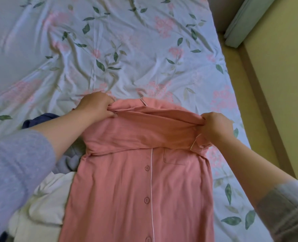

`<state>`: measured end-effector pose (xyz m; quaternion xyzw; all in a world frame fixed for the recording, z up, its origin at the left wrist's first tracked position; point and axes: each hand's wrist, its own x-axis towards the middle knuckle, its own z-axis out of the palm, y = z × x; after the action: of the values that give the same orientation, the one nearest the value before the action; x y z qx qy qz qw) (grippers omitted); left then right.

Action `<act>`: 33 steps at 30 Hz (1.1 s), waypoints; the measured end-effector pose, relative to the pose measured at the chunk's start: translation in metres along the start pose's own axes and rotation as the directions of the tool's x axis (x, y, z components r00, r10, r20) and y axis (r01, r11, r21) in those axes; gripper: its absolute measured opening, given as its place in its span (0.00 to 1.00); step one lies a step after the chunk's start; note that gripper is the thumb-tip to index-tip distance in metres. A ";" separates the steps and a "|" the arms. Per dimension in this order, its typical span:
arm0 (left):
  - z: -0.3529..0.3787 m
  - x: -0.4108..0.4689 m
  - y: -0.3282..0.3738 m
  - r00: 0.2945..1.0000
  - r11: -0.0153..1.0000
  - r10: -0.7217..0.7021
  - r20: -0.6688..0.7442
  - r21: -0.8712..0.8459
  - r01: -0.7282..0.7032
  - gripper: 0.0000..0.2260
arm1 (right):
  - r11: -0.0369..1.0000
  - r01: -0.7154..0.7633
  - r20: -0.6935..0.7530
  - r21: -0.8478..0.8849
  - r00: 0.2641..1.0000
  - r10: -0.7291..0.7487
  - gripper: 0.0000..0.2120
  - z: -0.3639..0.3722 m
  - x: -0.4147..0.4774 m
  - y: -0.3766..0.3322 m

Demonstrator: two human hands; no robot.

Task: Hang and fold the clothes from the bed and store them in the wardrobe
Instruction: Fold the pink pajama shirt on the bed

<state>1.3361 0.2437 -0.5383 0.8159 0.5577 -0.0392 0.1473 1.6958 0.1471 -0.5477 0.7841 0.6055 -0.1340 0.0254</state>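
Observation:
A pink button-up shirt with white piping and a chest pocket lies front up on the bed, its top part folded over toward me. My left hand grips the folded edge at its left corner. My right hand grips the folded edge at its right corner. Between the two hands the fabric is pulled taut and lifted a little off the shirt's body. The shirt's lower end runs out of view at the bottom.
The bed has a wrinkled pale floral sheet. Left of the shirt lie a dark blue garment, a grey one and a white one. A yellow floor strip and wall run along the bed's right side.

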 end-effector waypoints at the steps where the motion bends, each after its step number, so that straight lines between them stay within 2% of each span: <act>1: 0.001 -0.005 -0.001 1.000 0.999 0.006 -0.010 -0.040 -0.006 0.18 | 1.000 0.000 -0.001 0.005 1.000 0.000 0.09 0.002 -0.004 0.001; 3: 0.001 -0.015 -0.002 0.999 0.997 0.011 -0.030 -0.075 -0.013 0.23 | 1.000 0.001 -0.017 0.026 1.000 0.000 0.09 0.004 -0.011 0.003; 7: 0.002 -0.038 -0.001 1.000 0.998 0.018 -0.006 -0.063 -0.018 0.23 | 0.999 0.018 -0.047 0.037 0.999 -0.017 0.10 0.004 -0.035 0.005; 11: 0.003 -0.074 0.004 0.996 0.993 0.087 -0.026 -0.079 -0.089 0.24 | 0.997 0.023 -0.057 0.077 0.998 -0.018 0.19 -0.001 -0.070 0.006; 15: 0.024 -0.130 0.009 0.983 0.980 0.177 -0.052 -0.078 -0.181 0.23 | 0.995 0.011 -0.139 0.095 0.990 0.002 0.12 0.021 -0.125 0.014; 17: 0.051 -0.163 0.010 0.983 0.980 0.185 0.010 -0.080 -0.184 0.19 | 0.998 0.013 -0.067 0.069 0.998 -0.009 0.13 0.045 -0.160 0.019; 20: 0.093 -0.205 0.011 0.957 0.990 0.137 0.256 -0.073 -0.122 0.07 | 0.997 -0.023 0.239 0.080 0.971 0.003 0.04 0.081 -0.202 0.020; 22: 0.114 -0.219 0.011 0.921 0.995 0.082 0.381 -0.087 -0.052 0.16 | 0.994 -0.057 0.361 0.091 0.932 0.020 0.14 0.096 -0.218 0.016; 25: 0.128 -0.222 0.015 0.938 0.989 0.046 0.343 -0.149 0.006 0.22 | 0.993 -0.038 0.349 0.109 0.937 -0.002 0.25 0.104 -0.222 0.001; 28: 0.135 -0.219 0.024 0.943 0.977 0.019 0.333 -0.208 0.054 0.24 | 0.955 -0.084 0.362 0.285 0.932 -0.026 0.35 0.106 -0.221 -0.019; 31: 0.138 -0.216 0.034 0.942 0.910 -0.121 0.314 -0.343 0.231 0.25 | 0.760 -0.292 0.379 0.580 0.923 0.065 0.33 0.111 -0.214 -0.040; 33: 0.136 -0.213 0.038 0.923 0.799 -0.205 0.325 -0.488 0.350 0.21 | 0.683 -0.369 0.383 0.630 0.913 0.140 0.25 0.117 -0.207 -0.048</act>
<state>1.3052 0.0008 -0.6113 0.6381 0.6366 -0.0075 0.4331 1.5810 -0.0587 -0.6045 0.7832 0.3836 -0.4634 -0.1570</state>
